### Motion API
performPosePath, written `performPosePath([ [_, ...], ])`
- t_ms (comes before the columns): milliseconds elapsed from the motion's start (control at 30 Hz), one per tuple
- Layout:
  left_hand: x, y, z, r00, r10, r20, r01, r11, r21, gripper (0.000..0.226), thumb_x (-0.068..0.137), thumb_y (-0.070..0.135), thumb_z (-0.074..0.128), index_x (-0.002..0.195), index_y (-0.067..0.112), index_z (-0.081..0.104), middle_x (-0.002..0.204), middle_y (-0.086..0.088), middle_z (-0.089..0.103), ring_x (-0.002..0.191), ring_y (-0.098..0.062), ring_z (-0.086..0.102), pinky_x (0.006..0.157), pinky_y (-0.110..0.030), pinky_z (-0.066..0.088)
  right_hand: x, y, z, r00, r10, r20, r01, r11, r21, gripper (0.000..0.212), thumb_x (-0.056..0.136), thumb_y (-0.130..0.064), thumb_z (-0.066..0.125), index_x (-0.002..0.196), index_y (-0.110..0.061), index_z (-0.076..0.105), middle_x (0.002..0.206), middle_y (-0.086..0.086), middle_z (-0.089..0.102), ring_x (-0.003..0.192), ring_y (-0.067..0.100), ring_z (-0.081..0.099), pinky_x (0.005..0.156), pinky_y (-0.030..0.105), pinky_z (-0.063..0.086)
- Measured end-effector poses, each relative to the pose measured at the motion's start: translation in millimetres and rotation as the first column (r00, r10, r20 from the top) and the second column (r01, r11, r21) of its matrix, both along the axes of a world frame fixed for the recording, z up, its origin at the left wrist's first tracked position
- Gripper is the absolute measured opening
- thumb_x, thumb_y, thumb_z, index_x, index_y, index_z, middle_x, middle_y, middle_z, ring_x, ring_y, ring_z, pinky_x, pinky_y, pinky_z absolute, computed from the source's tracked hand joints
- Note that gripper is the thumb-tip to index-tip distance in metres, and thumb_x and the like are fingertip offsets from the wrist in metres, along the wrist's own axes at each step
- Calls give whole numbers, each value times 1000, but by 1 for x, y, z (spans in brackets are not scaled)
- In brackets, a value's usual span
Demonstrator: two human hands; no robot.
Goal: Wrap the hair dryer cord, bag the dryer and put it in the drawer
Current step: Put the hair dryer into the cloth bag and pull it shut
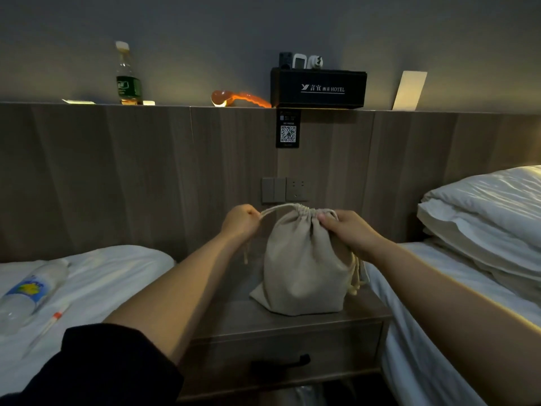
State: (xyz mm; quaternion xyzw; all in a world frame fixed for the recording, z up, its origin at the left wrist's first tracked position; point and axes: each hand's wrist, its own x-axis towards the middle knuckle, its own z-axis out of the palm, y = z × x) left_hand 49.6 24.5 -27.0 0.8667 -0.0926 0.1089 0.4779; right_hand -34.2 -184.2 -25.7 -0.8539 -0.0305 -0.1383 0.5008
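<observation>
A beige cloth drawstring bag [304,268] stands bulging on the bedside table [292,320] between two beds. Its mouth is gathered tight at the top. My left hand [240,222] pinches the drawstring loop [275,208] stretched out to the left of the bag's neck. My right hand [348,230] grips the gathered neck on the right side, with more cord ends hanging below it. The hair dryer itself is hidden; whatever fills the bag cannot be seen. The drawer [281,358] under the tabletop is closed, with a dark handle.
White beds flank the table; a plastic bottle [29,291] and a pen [49,326] lie on the left one, pillows [486,218] on the right. Wall switches and a socket [285,190] sit behind the bag. A ledge above holds a bottle [127,76] and a black hotel box [319,87].
</observation>
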Motion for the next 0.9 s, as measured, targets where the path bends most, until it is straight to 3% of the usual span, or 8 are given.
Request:
performPosePath([
  [67,-14,-7,-7,981,-172,94,169,985,38,26,94,26,47,107,13,65,102,1,62,95,-13,56,83,-26,42,2,0,-8,999,-51,-6,52,997,61,35,92,-41,48,95,-16,72,96,5,72,92,21,66,86,40,52],
  [167,-44,-27,-21,895,-446,-8,443,891,-96,35,93,39,49,120,19,58,107,8,59,98,-6,55,79,-20,43,6,0,-15,988,-151,-6,151,985,82,39,91,-43,48,93,-14,73,94,7,72,89,21,66,84,40,51],
  [367,-34,-53,-61,983,-167,71,175,977,-121,29,86,32,61,76,4,65,67,-3,56,67,-16,49,54,-26,32,7,-11,-27,972,-232,20,233,972,-45,45,91,-42,50,91,-1,69,92,16,71,87,28,64,74,35,46],
  [500,-27,-60,-64,992,-111,60,118,986,-115,31,84,29,63,76,0,68,69,-9,58,67,-16,51,50,-22,31,-7,-12,-33,961,-149,233,224,914,-340,49,93,-38,47,136,-16,40,128,13,52,115,26,53,92,31,41],
  [567,-23,-62,-65,992,-118,50,122,989,-83,27,85,29,63,71,6,66,67,-7,58,64,-15,50,46,-16,29,-18,-14,-35,985,-8,170,102,824,-558,63,86,-54,49,140,-26,32,142,9,37,128,27,41,104,38,38],
  [667,-16,-60,-70,983,-181,-8,180,982,-51,31,85,29,62,65,6,60,63,-9,51,60,-15,45,46,-20,28,-27,-22,-45,998,12,-54,-50,626,-779,98,64,-70,63,144,-35,18,154,2,18,137,28,26,109,44,33],
  [767,-12,-61,-76,965,-216,-147,202,974,-104,31,83,30,63,70,1,66,67,-10,52,66,-16,47,56,-28,33,-24,-28,-55,992,8,-129,-106,625,-774,112,56,-57,77,144,-37,12,151,-2,24,128,22,40,100,35,41],
  [900,-8,-64,-82,962,-168,-213,125,971,-204,19,72,31,73,72,12,70,71,-8,61,70,-17,56,65,-30,46,-13,-25,-57,997,-22,-69,-44,576,-817,101,59,-41,79,142,-35,23,139,1,45,116,24,53,91,35,46],
])
